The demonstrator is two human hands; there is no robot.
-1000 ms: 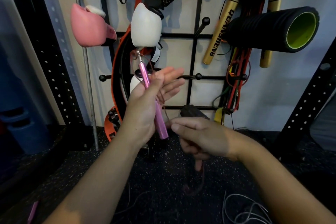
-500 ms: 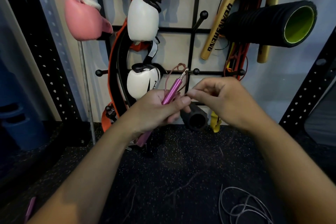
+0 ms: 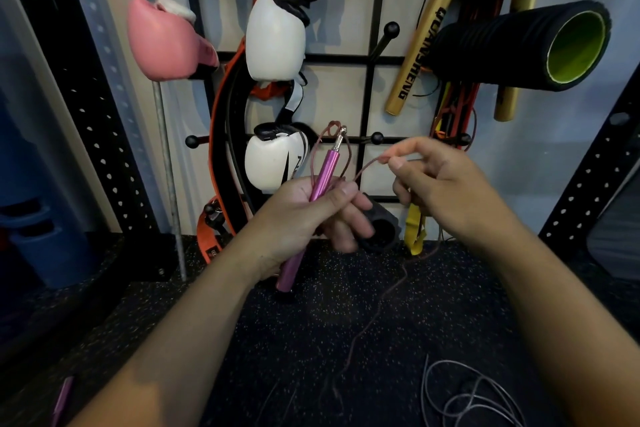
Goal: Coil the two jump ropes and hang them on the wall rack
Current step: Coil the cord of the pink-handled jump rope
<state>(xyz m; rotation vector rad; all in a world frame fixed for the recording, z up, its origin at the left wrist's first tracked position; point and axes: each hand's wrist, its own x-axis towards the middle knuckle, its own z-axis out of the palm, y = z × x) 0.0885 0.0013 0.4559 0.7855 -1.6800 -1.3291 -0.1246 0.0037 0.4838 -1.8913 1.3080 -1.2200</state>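
Centre frame: left hand [image 3: 311, 215] fisted on stiff pink handle [image 3: 320, 180], right hand [image 3: 440, 184] pinching thin, limp cord [image 3: 367, 166]; light, tangle-prone, best gathered near handle.

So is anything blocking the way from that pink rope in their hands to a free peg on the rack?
Nothing visible does. The left hand grips the pink handle, the right hand pinches the cord, and a bare peg sticks out just behind them with open air between.
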